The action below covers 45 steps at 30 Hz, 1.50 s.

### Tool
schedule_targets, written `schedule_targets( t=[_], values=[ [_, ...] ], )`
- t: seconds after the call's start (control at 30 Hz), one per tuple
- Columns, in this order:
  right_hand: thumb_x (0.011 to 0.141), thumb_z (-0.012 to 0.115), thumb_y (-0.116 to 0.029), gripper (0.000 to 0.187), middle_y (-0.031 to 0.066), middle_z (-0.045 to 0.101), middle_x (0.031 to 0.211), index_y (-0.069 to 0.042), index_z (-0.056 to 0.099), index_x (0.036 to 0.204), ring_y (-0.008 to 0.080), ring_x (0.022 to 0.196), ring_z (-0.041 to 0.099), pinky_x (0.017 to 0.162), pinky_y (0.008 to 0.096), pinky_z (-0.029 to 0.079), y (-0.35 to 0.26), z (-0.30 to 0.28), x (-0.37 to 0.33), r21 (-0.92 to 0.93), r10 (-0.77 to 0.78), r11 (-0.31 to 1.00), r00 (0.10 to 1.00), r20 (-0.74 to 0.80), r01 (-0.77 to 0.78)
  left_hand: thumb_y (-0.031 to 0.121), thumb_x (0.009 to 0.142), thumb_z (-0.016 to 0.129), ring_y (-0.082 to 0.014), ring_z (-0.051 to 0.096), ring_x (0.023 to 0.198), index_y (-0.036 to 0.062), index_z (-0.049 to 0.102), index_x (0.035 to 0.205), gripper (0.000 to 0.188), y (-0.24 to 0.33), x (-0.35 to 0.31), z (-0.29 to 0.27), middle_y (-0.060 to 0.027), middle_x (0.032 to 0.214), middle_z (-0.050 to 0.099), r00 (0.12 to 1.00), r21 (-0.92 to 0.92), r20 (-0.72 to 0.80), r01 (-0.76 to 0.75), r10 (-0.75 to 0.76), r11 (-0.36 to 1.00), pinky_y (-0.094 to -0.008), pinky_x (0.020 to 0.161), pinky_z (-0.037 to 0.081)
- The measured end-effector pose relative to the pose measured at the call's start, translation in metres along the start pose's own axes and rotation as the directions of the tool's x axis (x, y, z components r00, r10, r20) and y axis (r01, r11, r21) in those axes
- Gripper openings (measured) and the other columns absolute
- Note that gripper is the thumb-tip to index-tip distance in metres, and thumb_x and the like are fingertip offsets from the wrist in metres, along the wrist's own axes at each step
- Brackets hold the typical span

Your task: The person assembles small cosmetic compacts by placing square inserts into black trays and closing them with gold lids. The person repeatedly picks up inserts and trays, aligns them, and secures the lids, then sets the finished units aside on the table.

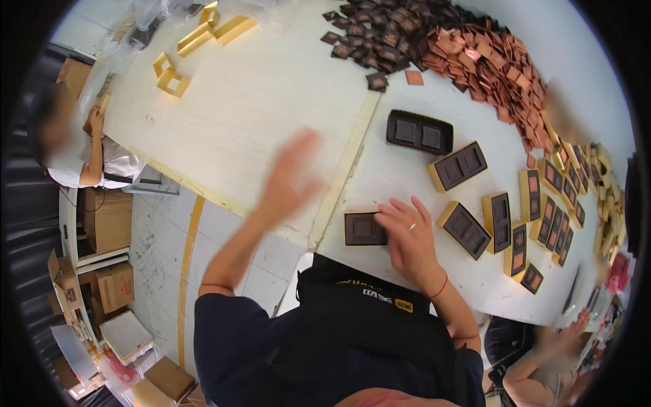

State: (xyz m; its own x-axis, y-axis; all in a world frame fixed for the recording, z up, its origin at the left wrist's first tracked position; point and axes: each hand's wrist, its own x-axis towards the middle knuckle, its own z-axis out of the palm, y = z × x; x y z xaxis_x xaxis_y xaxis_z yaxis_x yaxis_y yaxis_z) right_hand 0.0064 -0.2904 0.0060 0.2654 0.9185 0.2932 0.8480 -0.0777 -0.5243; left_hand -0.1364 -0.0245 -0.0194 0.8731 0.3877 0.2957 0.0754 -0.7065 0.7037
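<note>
My left hand (291, 178), smeared by motion, is over the pale table, left of the seam between its two parts. Its thumb and fingers look apart, with nothing visible between them. My right hand (409, 239) lies over the right end of a dark two-compartment tray (364, 229) near the table's front edge; its fingers are stretched and spread, and they hide that end of the tray. Beyond it is another dark tray (420, 132). To the right lie gold-sided boxes with dark trays, such as one box (458, 166) and another box (464, 230).
Heaps of dark square packets (386, 34) and copper-coloured square packets (481, 64) cover the far right. Several gold boxes (543, 220) holding squares stand at right. Gold sleeves (173, 84) lie far left. One person (74, 139) is at left, another (542, 373) at lower right.
</note>
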Motion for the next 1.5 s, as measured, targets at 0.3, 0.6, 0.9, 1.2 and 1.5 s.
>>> schedule_targets(
  t=[0.3, 0.6, 0.9, 1.2, 1.5],
  values=[
    [0.069, 0.081, -0.017, 0.068, 0.0103, 0.055, 0.136, -0.014, 0.058, 0.132, 0.0311, 0.132, 0.047, 0.115, 0.0590, 0.023, -0.019, -0.074, -0.004, -0.279, 0.231, 0.941, 0.965, 0.123, -0.190, 0.029, 0.091, 0.065, -0.0333, 0.059, 0.118, -0.0005, 0.060, 0.123, 0.044, -0.278, 0.076, -0.218, -0.0192, 0.124, 0.064, 0.759, 0.683, -0.628, 0.644, -0.173, 0.344, -0.0442, 0.101, 0.046],
    [0.076, 0.063, -0.007, 0.018, 0.0067, 0.065, 0.099, -0.006, 0.068, 0.094, 0.0239, 0.100, 0.058, 0.087, 0.0362, 0.045, 0.088, -0.019, 0.083, -0.472, 0.010, 0.879, 0.993, -0.121, -0.066, 0.024, 0.082, 0.074, -0.0344, 0.054, 0.091, 0.0055, 0.056, 0.074, 0.027, -0.079, 0.068, -0.042, -0.0115, 0.081, 0.053, 0.930, 0.618, -0.166, -0.161, 0.328, 0.770, -0.0492, 0.091, 0.040],
    [0.071, 0.067, -0.006, 0.002, 0.0123, 0.065, 0.084, -0.007, 0.066, 0.073, 0.0321, 0.085, 0.064, 0.073, 0.0437, 0.051, 0.113, -0.027, 0.092, -0.216, 0.094, 0.962, 0.942, -0.322, -0.170, 0.016, 0.058, 0.092, -0.0342, 0.049, 0.114, 0.0070, 0.056, 0.123, 0.075, 0.028, 0.052, 0.004, -0.0135, 0.120, 0.057, 0.956, 0.289, 0.149, -0.287, 0.254, 0.913, -0.0480, 0.105, 0.034],
    [0.083, 0.065, -0.010, 0.010, 0.0160, 0.063, 0.092, -0.003, 0.058, 0.084, 0.0352, 0.080, 0.062, 0.070, 0.0471, 0.049, 0.097, -0.058, 0.099, -0.015, 0.006, 1.000, 0.821, -0.571, -0.017, 0.002, 0.065, 0.083, -0.0334, 0.043, 0.129, 0.0036, 0.043, 0.142, 0.087, -0.006, 0.031, 0.004, -0.0150, 0.137, 0.047, 0.961, 0.003, 0.227, 0.163, -0.159, 0.987, -0.0436, 0.110, 0.036],
    [0.086, 0.062, -0.009, 0.025, 0.0159, 0.064, 0.090, -0.006, 0.052, 0.109, 0.0376, 0.076, 0.067, 0.062, 0.0458, 0.052, 0.043, -0.033, 0.096, -0.010, 0.106, 0.994, 0.986, -0.125, -0.108, 0.001, 0.063, 0.086, -0.0294, 0.053, 0.122, 0.0013, 0.044, 0.140, 0.087, 0.007, 0.056, 0.047, -0.0153, 0.130, 0.050, 0.967, 0.012, 0.249, -0.053, 0.048, 0.999, -0.0394, 0.104, 0.042]
  ],
)
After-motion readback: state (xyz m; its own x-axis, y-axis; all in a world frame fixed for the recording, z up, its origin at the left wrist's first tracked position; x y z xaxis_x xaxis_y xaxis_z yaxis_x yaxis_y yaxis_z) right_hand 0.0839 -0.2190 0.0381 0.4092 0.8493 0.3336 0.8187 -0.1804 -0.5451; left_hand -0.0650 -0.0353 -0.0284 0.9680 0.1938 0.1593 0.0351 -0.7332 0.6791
